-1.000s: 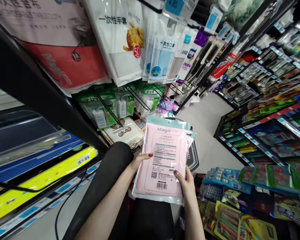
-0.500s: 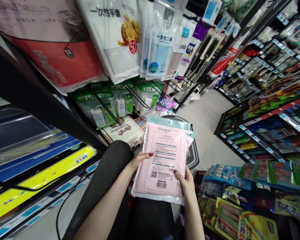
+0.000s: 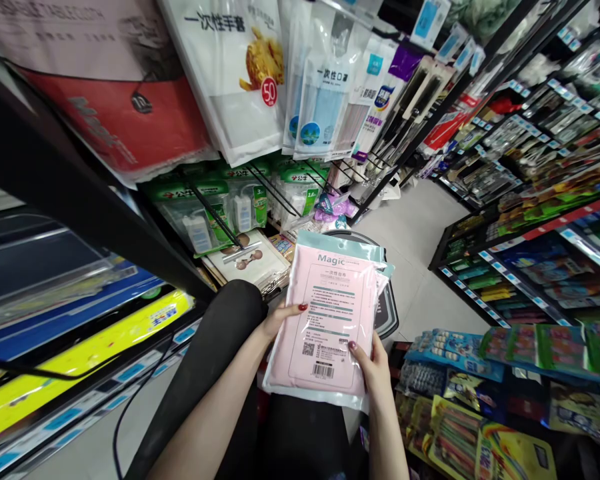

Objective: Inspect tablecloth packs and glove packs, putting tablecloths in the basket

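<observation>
Both hands hold a flat pink packet point(image 3: 330, 313) in clear wrap, with a teal "Magic" header, printed text and a barcode facing me. My left hand point(image 3: 280, 319) grips its left edge, thumb on the front. At the lower right corner, my right hand point(image 3: 373, 363) pinches it with the thumb near the barcode. A second similar packet shows behind its right edge. The packets are held upright over my dark-clothed lap, in front of a peg rack.
Hanging bags of disposable gloves point(image 3: 235, 73) and masks point(image 3: 320, 100) fill the rack above. Green-carded small goods point(image 3: 215, 207) hang lower on pegs. A black upright post point(image 3: 80, 193) crosses the left. Shelves of packaged goods point(image 3: 530, 280) line the right, with pale floor point(image 3: 410, 227) between.
The packets and both hands stay nearly still; the view shifted slightly, the rack sitting a little lower in frame than half a second ago.
</observation>
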A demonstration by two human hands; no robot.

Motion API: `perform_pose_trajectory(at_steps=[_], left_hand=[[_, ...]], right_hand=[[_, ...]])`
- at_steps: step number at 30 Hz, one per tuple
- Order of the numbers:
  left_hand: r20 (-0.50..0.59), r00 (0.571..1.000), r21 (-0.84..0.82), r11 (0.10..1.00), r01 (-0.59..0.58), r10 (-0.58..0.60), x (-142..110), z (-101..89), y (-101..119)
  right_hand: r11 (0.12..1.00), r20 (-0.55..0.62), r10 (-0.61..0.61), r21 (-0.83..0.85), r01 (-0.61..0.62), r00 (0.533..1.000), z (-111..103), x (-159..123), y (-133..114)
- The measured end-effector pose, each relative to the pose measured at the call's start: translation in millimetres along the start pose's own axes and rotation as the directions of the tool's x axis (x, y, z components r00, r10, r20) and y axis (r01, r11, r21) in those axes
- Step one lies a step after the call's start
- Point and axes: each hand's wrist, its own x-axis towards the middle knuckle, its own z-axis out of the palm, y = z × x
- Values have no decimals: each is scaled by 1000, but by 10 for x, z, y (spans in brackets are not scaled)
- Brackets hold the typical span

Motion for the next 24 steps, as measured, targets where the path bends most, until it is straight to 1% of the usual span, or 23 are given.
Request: perform_pose_trajectory(at_steps=[10, 16, 24], left_hand=[[6, 999, -23, 999, 36, -36, -22, 50, 26], [-19, 999, -24, 999, 42, -42, -22, 50, 16], [2, 999, -43, 998, 38, -38, -16, 38, 4]], right_hand=[[1000, 11, 6, 8, -6, 1000, -7, -2, 27], [999, 13, 16, 33, -16, 1000, 2, -22, 0], [999, -18, 2, 35, -1, 1000, 3, -29, 23]])
